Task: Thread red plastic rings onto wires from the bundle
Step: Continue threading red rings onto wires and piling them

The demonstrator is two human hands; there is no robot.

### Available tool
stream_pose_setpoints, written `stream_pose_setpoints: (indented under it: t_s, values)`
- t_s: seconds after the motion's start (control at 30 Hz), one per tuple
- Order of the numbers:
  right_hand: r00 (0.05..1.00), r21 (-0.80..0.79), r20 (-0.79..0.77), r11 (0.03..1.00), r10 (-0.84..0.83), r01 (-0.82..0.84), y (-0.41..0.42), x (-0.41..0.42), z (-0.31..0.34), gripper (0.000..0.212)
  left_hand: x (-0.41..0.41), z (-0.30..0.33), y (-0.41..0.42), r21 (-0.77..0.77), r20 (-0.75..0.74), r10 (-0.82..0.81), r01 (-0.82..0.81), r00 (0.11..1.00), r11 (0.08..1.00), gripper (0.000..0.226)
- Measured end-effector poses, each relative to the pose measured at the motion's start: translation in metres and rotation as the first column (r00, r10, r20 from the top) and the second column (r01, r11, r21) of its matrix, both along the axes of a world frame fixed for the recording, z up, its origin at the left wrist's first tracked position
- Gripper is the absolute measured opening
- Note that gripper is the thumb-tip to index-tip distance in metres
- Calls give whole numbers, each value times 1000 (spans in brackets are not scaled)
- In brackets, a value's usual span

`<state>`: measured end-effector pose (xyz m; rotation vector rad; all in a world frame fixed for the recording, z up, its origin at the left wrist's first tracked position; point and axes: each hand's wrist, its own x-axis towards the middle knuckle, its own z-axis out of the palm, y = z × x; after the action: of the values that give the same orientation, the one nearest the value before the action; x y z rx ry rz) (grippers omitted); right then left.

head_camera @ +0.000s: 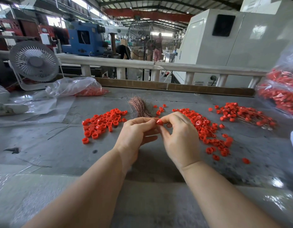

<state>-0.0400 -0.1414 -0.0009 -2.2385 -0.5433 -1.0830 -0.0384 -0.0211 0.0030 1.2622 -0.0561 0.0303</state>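
Red ring point(159, 122) pinched between both hands.
Left hand point(135, 134), right hand point(180, 137): fingertips clamped on ring, above wire bundle point(140, 106).

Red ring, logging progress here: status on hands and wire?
Left hand and right hand both pinch one red ring above the table. Wire too thin to see. Wire bundle just behind; nothing blocking.
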Motion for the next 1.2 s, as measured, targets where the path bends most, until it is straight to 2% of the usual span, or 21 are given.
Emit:
stream_pose_setpoints:
  t_s: [0.4,0.73,1.0,1.2]
  values:
    - [1000,15,-13,1000,-1,1,3,-1,0,8,-2,1,1,-45,-7,-23,23,1000,999,26]
    - [998,-34,-55,999,-16,14,3,-1,1,12,-3,1,-2,52,2,6,-6,1000,999,25]
    - [999,-87,-32,996,-16,14,3,-1,1,12,-2,0,-1,83,14,20,-21,1000,996,22]
    - [1000,-67,13,997,26,-25,3,-1,1,9,1,-2,1,8,16,11,-11,1000,1000,19]
